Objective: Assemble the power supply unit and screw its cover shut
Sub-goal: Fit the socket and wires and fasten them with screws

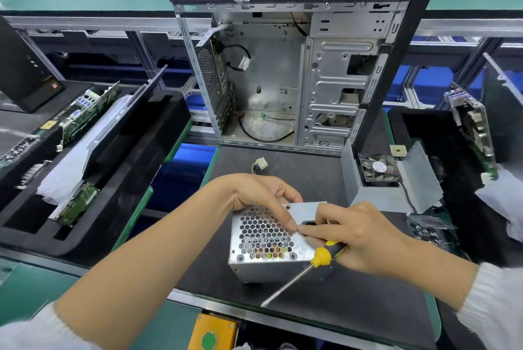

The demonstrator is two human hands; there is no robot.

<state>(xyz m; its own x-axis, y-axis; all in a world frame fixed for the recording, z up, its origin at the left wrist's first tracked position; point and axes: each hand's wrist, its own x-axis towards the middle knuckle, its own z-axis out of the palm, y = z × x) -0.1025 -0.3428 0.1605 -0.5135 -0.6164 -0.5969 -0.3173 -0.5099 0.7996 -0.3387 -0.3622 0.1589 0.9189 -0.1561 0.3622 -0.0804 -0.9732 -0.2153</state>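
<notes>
A silver power supply unit (266, 239) with a honeycomb grille stands on the black mat (353, 301) at the centre front. My left hand (260, 194) grips its far top edge, thumb on the grille. My right hand (359, 233) holds a yellow-and-black screwdriver (319, 260) in the palm, its shaft pointing down-left over the mat. The right index finger and thumb meet the left thumb tip at the unit's face; whether a screw is between them I cannot tell. A grey cover piece with a fan (379, 170) lies to the right.
An open computer case (285, 72) stands behind the unit. A loose white connector (260, 164) lies on the mat. Black foam trays with circuit boards (85, 112) sit left and right (478, 129). A bag of small parts (427, 229) lies at right. A yellow box with a green button (210, 334) is below.
</notes>
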